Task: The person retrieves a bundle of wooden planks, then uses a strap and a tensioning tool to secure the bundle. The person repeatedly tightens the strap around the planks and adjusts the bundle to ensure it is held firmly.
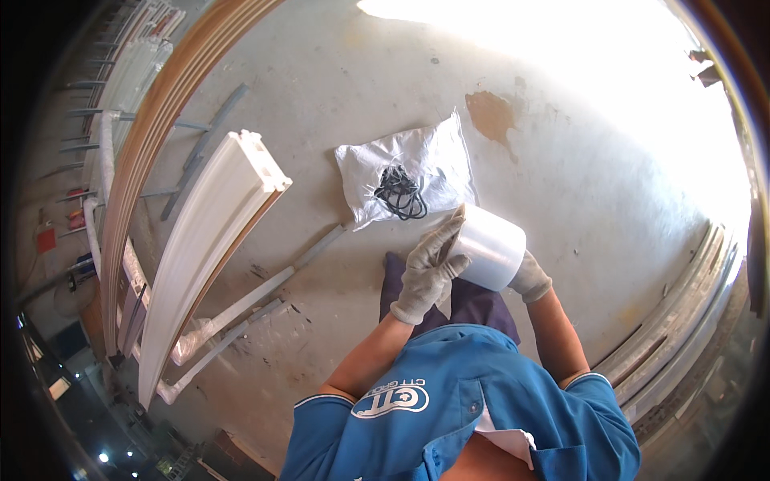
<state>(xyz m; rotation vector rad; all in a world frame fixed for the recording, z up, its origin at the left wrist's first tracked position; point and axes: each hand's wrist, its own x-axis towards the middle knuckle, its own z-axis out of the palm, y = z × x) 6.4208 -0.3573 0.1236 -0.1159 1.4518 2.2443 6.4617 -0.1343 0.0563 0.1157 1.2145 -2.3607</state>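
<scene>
Between my gloved hands is a wide roll of clear plastic film (495,247), held in front of my body with its axis lying roughly sideways. My left hand (431,272) grips the roll's left end, thumb on the near side and fingers at the brown core edge. At the opposite end, my right hand (529,278) holds the roll; most of its fingers are hidden behind the film. Beyond the roll, a white woven sack (361,180) lies flat on the floor with a tangle of dark cords (401,196) on top.
To my left, long white profiles (204,216) rest on a metal rack, their end jutting toward me. Brown profiles (152,128) stand farther left. Metal rack legs (265,287) reach across the floor. More long bars (674,329) lie at right. A brown stain (491,118) marks the concrete.
</scene>
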